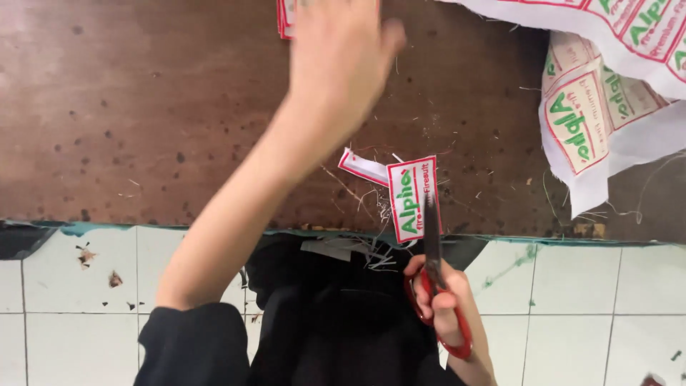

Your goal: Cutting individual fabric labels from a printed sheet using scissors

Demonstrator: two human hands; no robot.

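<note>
My right hand [446, 304] grips red-handled scissors [434, 279] near the table's front edge, blades pointing away and lying over a white fabric label [409, 193] with red border and green lettering. A second label [363, 167] lies tilted just left of it. My left hand [341, 53] is stretched far across the brown table [143, 114], fingers spread and blurred, beside a small stack of labels [285, 18] at the top edge; whether it touches them I cannot tell.
A white fabric sheet printed with uncut labels [607, 100] is bunched at the right. Thread and fabric scraps [371, 246] litter the table's front edge. White floor tiles [572, 314] show below, with dark clothing over my lap.
</note>
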